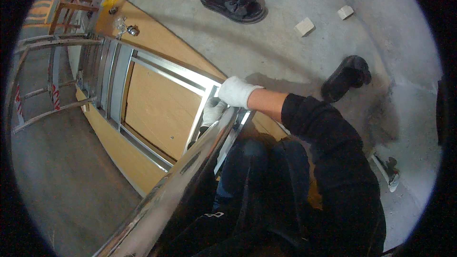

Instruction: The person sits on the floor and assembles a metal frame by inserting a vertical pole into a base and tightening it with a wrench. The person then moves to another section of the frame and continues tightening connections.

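We have our right hand [236,91], in a white glove, closed over the top end of a long shiny metal rail [190,171] that runs up from the lower edge. Our left hand [213,110], also gloved, sits just beneath against the rail's side; whether it grips we cannot tell. Both hands seem to steady the rail over the metal frame [157,64] lying on the wooden panel [157,102], on the concrete floor [285,43], a black sandal [234,4] well apart

Up beyond your grip you see a black sandal [234,4] on the concrete floor [285,52], two pale blocks [304,26] to its right, and a wooden stool [69,7] far left.
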### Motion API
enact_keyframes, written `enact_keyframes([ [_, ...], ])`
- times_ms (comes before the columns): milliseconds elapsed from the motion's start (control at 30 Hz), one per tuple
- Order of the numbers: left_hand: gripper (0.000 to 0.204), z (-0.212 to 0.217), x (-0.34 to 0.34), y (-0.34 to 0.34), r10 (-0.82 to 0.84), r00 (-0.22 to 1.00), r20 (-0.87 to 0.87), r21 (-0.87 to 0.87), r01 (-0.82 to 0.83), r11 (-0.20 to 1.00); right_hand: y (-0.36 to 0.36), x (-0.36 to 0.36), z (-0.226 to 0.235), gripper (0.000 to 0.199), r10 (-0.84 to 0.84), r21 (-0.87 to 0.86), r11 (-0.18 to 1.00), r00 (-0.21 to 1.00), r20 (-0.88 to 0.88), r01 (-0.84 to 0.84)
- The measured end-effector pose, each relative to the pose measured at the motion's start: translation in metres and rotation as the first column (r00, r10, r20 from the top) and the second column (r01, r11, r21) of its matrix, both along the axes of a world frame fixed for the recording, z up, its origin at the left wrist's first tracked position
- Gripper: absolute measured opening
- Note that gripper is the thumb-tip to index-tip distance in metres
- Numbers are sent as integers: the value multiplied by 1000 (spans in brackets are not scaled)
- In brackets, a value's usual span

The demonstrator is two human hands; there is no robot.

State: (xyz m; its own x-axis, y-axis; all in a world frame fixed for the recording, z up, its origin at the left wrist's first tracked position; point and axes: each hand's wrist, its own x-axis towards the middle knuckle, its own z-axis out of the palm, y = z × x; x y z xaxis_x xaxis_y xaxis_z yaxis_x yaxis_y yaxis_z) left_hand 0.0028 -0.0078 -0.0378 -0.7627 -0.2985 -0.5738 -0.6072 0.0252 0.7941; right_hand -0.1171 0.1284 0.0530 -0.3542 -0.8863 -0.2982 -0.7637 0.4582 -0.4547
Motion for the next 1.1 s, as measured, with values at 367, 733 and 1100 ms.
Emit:
enact_keyframes([
  [367, 44, 6, 3, -2, 29, 996, 84, 8, -30, 1000, 9, 16, -12, 24, -397, 37, 913, 868, 299, 406],
  [733, 43, 30, -6, 13, -41, 989, 145, -98, 56, 994, 26, -13, -5, 21, -216, -229, 942, 966, 138, 244],
  [1100, 46, 18, -4, 11, -33, 991, 129, -75, 43, 996, 11, -21, -14, 18, -62, -68, 996, 998, 23, 63],
])
